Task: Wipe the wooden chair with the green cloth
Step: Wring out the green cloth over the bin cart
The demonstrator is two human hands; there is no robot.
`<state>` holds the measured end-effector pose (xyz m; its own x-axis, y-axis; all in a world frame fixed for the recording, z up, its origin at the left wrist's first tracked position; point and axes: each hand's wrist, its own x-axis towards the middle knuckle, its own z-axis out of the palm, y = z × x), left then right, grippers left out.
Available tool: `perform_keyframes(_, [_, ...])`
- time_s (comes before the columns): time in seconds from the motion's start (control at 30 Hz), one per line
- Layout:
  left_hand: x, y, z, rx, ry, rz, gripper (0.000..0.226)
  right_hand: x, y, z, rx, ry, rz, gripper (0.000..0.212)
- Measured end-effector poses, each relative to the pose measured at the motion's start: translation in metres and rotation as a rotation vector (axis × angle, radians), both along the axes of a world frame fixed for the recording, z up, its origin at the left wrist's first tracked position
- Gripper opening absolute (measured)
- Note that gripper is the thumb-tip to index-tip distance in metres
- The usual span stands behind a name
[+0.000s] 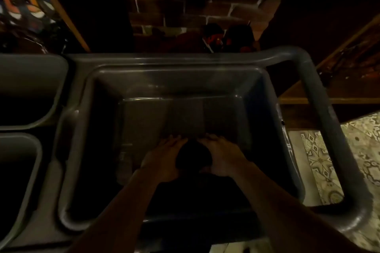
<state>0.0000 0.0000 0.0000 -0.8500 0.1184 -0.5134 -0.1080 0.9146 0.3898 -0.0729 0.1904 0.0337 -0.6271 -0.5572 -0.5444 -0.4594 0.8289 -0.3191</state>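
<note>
Fingers, left hand: curving loosely around the left side of a dark bundle, touching it; whether they are gripping it cannot be told in this light.
Fingers, right hand: cupping the right side of the same bundle, fingertips pointing toward the far wall of the tub; firmness of the hold cannot be told.
Dark bundle: sitting between the two palms, low inside the tub, toward its near wall; rounded and lumpy in outline. Colour is not showing in the dim light, so whether it is the green cloth cannot be told.
Tub: large grey plastic basin with a thick rounded rim, filling the middle of the view; both forearms are reaching down into it over the near rim.
Tub floor: showing flat grey panels toward the far wall; nothing else is making itself out there.
Handle bar: thick grey tube running along the right side of the tub, bending at the far right and near right corners.
Side bins: two grey containers standing just beside the tub's left rim, one far, one near; interiors are lying in shadow.
Floor: patterned tiles showing at the right, beyond the handle bar.
Brick wall: standing beyond the far rim.
Wooden chair: not identifiable in this view.
Lighting: very dim, limiting detail throughout.
</note>
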Motion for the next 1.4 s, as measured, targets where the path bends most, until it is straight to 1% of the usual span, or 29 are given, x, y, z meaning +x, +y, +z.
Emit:
perform_keyframes(0.07, [-0.002,0.005,-0.003,0.027,0.017,-0.040,0.083,0.004,-0.004,-0.008,-0.025,0.036,0.028,0.072])
perform_keyframes(0.13, [0.001,0.009,-0.005,0.030,0.070,-0.037,0.069,0.012,-0.003,-0.015,-0.021,0.092,0.057,0.051])
perform_keyframes(0.2, [0.001,0.011,-0.002,0.011,0.094,-0.038,0.061,0.015,-0.003,-0.015,-0.013,0.126,0.057,0.040])
perform_keyframes(0.27, [-0.001,0.011,0.003,-0.018,0.091,-0.049,0.058,0.014,-0.002,-0.010,-0.019,0.143,0.053,0.036])
perform_keyframes(0.4, [-0.003,0.012,0.013,-0.016,0.072,-0.028,0.052,0.015,-0.003,0.000,-0.030,0.137,0.030,0.038])
perform_keyframes(0.53, [-0.005,0.008,0.039,-0.004,0.150,-0.001,0.050,0.014,-0.002,0.022,-0.089,0.165,-0.017,0.044])
perform_keyframes(0.63, [-0.011,0.004,0.061,-0.037,0.200,0.003,0.051,0.008,-0.006,0.041,-0.131,0.206,-0.031,0.042])
perform_keyframes(0.8, [-0.026,-0.008,0.116,-0.113,0.332,0.014,0.053,-0.007,-0.015,0.098,-0.168,0.334,-0.024,0.049])
perform_keyframes(1.03, [-0.052,-0.022,0.212,-0.104,0.556,0.026,0.039,-0.033,-0.033,0.194,-0.233,0.477,-0.004,0.042])
perform_keyframes(1.27, [-0.072,-0.028,0.297,-0.201,0.745,0.000,0.044,-0.047,-0.035,0.282,-0.297,0.676,0.024,0.046])
perform_keyframes(1.33, [-0.076,-0.029,0.319,-0.214,0.800,-0.005,0.047,-0.050,-0.035,0.304,-0.312,0.736,0.034,0.047])
perform_keyframes(1.4, [-0.079,-0.030,0.339,-0.209,0.839,-0.016,0.045,-0.052,-0.035,0.324,-0.332,0.773,0.032,0.047])
